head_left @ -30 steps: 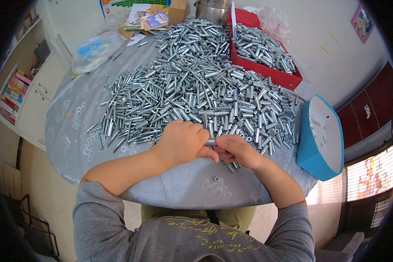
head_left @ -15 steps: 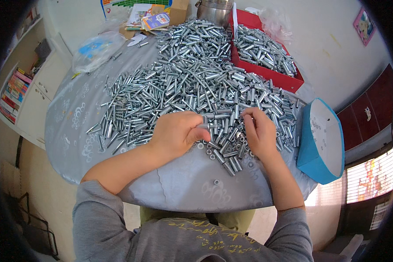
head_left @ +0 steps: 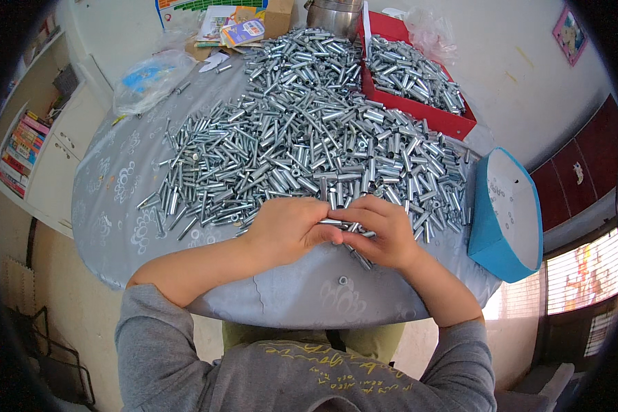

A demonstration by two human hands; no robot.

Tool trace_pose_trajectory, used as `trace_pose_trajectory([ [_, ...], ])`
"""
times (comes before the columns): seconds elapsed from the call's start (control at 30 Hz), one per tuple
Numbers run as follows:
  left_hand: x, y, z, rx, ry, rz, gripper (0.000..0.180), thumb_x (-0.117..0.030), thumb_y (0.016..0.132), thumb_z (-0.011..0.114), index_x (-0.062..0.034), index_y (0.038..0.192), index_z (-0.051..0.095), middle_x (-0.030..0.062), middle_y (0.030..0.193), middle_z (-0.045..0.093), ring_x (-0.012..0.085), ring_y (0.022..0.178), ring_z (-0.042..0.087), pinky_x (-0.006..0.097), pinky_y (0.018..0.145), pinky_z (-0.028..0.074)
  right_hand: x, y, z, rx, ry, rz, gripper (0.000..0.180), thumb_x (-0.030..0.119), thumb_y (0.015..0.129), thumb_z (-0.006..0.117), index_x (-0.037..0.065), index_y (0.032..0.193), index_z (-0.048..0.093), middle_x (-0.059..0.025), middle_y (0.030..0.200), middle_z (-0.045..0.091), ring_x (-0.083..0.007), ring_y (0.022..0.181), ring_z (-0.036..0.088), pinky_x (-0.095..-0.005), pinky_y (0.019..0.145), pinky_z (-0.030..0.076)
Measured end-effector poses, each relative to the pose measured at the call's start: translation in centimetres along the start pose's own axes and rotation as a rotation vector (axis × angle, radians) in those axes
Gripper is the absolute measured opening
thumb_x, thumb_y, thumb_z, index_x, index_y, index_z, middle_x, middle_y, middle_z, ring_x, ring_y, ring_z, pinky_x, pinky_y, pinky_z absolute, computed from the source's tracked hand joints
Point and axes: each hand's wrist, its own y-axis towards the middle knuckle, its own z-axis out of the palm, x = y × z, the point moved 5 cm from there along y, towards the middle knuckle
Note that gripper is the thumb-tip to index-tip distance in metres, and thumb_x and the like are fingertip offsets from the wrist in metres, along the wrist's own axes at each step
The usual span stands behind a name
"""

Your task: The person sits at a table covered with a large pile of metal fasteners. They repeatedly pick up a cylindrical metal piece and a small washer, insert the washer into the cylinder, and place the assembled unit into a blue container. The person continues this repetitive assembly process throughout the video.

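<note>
My left hand (head_left: 290, 228) is closed, thumb and fingers pinching a slim silver bolt (head_left: 332, 222) that points to the right. My right hand (head_left: 383, 232) meets it there, thumb and forefinger curled around the bolt's far end; what sits in those fingertips is too small and covered to name. Both hands hover at the near edge of a big pile of metal bolts and sleeves (head_left: 275, 147). Several sleeves lie partly hidden under my right hand. One loose nut (head_left: 343, 280) rests on the grey tablecloth (head_left: 288, 295) nearer to me.
A red box (head_left: 419, 117) full of metal sleeves stands at the back right. On the right edge is a blue box (head_left: 491, 237) with a few small nuts inside. A clear plastic bag (head_left: 151, 81), papers (head_left: 244, 32) and a metal pot (head_left: 333, 15) line the far side.
My right hand has moved left and nearer to me, from the nuts and sleeves to the bolt's end. The left hand has come slightly nearer, still holding the bolt.
</note>
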Motion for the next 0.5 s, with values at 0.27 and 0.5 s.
trace_pose_trajectory([
  [0.27, -0.6, 0.3, 0.1, 0.020, 0.085, -0.005, 0.057, -0.061, 0.079, 0.042, -0.0052, 0.072, 0.054, 0.0112, 0.064, 0.055, 0.0323, 0.062, 0.056, 0.040, 0.052, 0.043, 0.8, -0.1, -0.2, -0.061, -0.347, -0.163, 0.028, 0.012, 0.064, 0.071, 0.011, 0.091, 0.065, -0.0025, 0.078, 0.061, -0.0187, 0.061, 0.059, -0.0281, 0.050, 0.048],
  [0.5, 0.5, 0.1, -0.1, 0.038, 0.164, -0.130, 0.057, -0.061, 0.078, 0.045, -0.0050, 0.070, 0.054, 0.0111, 0.059, 0.054, 0.0328, 0.059, 0.056, 0.041, 0.051, 0.042, 0.0, -0.3, -0.8, -0.095, -0.419, -0.182, 0.023, 0.017, 0.070, 0.069, 0.012, 0.091, 0.063, -0.0004, 0.076, 0.059, -0.0187, 0.058, 0.056, -0.0297, 0.048, 0.046],
])
